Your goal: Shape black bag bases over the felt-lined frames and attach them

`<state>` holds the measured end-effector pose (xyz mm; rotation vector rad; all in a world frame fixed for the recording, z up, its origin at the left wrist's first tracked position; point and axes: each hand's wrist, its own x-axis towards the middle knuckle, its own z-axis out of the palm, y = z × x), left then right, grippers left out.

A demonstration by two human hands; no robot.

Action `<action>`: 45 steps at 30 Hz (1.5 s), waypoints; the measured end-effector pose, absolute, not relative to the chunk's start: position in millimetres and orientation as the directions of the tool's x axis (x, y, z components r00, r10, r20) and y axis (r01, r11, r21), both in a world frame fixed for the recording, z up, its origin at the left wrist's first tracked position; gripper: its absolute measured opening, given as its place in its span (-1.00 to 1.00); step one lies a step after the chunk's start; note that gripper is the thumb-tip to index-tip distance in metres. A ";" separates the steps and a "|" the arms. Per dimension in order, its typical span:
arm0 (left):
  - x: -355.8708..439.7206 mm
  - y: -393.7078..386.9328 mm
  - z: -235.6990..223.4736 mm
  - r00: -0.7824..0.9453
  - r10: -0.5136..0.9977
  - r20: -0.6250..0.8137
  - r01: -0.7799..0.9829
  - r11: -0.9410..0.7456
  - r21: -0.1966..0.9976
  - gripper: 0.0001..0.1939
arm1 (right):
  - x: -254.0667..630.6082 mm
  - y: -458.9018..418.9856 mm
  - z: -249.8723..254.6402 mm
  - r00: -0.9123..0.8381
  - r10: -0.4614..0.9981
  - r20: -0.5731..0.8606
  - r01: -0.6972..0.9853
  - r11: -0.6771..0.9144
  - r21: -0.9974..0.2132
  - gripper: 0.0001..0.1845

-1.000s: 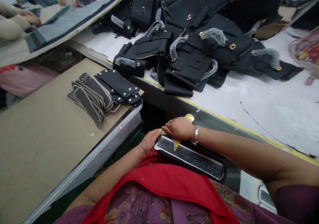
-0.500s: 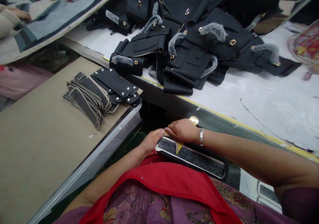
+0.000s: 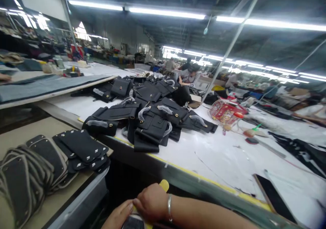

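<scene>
At the bottom of the head view, my right hand (image 3: pixel 154 201), with a silver bracelet at the wrist, is closed around a flat yellow tool (image 3: pixel 165 185). Its rounded end sticks out above my fist, and its exact kind is unclear. My left hand (image 3: pixel 119 216) meets it, thumb against my right fingers, gripping the end of a dark panel with a pale edge (image 3: pixel 133 223). Most of that panel is cut off by the frame. To the left lie a stack of grey-edged strap-shaped pieces (image 3: pixel 19 185) and black pieces with white tabs (image 3: pixel 81 145).
Black bags (image 3: pixel 150 123) with plastic-wrapped handles are heaped on the white table (image 3: pixel 188 164). A phone (image 3: pixel 273 196) lies near its right edge, beyond it a brush (image 3: pixel 252 134) and a red patterned bag (image 3: pixel 226 111). A co-worker (image 3: pixel 187 76) is behind the heap.
My view has tilted up, bringing the ceiling lights and workshop into sight, and my hands now sit at the bottom edge. Both hands keep their hold on the tool and panel.
</scene>
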<state>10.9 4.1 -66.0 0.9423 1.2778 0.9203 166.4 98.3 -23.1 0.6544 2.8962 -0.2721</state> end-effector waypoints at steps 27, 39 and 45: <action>-17.6 -2.4 -69.0 0.213 0.869 -0.446 -0.558 0.483 0.674 -0.71 | 241.2 48.2 22.7 -0.499 0.818 -0.285 0.867 0.470 -0.168 -0.33; -22.9 0.4 -66.6 0.294 0.857 -0.423 -0.526 0.515 0.677 -0.54 | 241.7 31.8 10.0 -0.480 0.854 -0.201 0.828 0.366 -0.425 -0.38; -20.3 4.1 -61.1 0.272 0.845 -0.461 -0.456 0.535 0.711 -0.55 | 243.7 35.8 5.9 -0.481 0.854 -0.196 0.842 0.388 -0.376 -0.37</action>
